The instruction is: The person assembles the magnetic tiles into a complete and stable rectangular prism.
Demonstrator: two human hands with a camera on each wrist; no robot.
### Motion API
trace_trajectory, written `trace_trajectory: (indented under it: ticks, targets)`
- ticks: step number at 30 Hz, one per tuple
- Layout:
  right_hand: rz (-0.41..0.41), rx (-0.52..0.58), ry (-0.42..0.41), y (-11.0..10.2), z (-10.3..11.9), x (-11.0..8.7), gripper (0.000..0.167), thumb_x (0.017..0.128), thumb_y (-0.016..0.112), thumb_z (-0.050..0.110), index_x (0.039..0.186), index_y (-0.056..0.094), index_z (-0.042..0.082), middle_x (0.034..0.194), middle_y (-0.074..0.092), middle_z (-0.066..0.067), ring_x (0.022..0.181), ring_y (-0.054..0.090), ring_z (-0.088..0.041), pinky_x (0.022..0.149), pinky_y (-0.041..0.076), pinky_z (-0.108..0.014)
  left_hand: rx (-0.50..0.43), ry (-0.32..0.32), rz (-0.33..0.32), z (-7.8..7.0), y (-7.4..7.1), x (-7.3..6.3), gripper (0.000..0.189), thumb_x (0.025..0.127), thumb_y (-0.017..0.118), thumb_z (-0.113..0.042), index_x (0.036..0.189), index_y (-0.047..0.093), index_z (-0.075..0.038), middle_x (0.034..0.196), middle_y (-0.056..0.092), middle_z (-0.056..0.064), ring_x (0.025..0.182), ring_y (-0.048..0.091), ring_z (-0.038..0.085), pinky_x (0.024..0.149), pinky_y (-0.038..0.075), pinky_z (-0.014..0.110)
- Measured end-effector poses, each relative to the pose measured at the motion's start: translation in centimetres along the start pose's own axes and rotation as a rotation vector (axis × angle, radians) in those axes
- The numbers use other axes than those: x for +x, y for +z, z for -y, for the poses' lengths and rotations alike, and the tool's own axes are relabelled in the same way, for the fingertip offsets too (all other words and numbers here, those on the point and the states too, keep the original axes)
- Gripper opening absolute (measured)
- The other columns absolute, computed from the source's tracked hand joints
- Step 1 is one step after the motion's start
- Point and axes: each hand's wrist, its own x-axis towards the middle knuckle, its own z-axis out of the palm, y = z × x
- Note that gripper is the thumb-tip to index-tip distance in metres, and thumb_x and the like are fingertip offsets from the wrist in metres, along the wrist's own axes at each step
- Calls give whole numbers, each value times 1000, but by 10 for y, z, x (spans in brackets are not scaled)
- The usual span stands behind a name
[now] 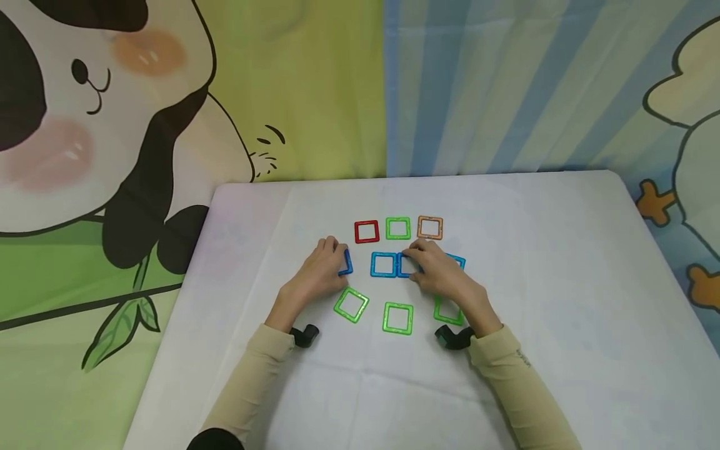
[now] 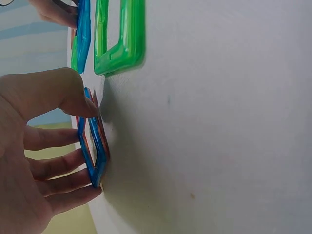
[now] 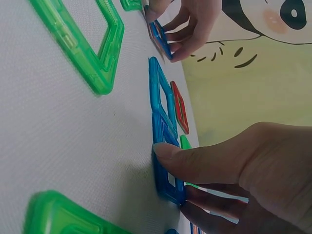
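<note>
The left hand (image 1: 320, 270), half curled, pinches a blue square frame (image 1: 349, 262). The right hand (image 1: 441, 270), bent too, pinches a dark blue frame (image 3: 159, 176) touching a light blue frame (image 1: 384, 275) (maybe so sides match).

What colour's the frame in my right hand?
The frame is blue, clearest in the right wrist view.

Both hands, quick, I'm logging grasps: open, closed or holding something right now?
Left hand: closed, holding a blue square frame tile.
Right hand: closed, holding a second blue square frame tile.
</note>
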Motion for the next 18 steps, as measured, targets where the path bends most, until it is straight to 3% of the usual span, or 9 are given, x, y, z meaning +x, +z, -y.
trace_trajectory:
  ticks: [9, 14, 18]
  targets:
    - [-11, 15, 1, 0, 0, -3, 52, 92, 76, 6, 141, 60, 1, 138, 56, -15, 123, 52, -32, 108, 47, -50, 30, 46, 15, -5, 1, 2, 63, 83, 70, -9, 140, 48, 4, 134, 49, 22, 120, 45, 33, 107, 45, 46]
    - [-9, 16, -11, 1, 0, -2, 51, 92, 75, 6, 141, 60, 1, 137, 56, -16, 123, 52, -32, 109, 47, -50, -61, 8, 26, -8, 1, 1, 67, 83, 72, -8, 144, 46, 1, 138, 48, 18, 120, 45, 30, 105, 49, 42]
    - [-11, 21, -2, 0, 0, -3, 51, 92, 76, 7, 141, 60, 2, 138, 56, -16, 124, 53, -32, 110, 46, -50, -168, 22, 32, -11, 0, 2, 70, 83, 72, -7, 147, 45, -1, 139, 47, 15, 117, 48, 26, 98, 53, 39]
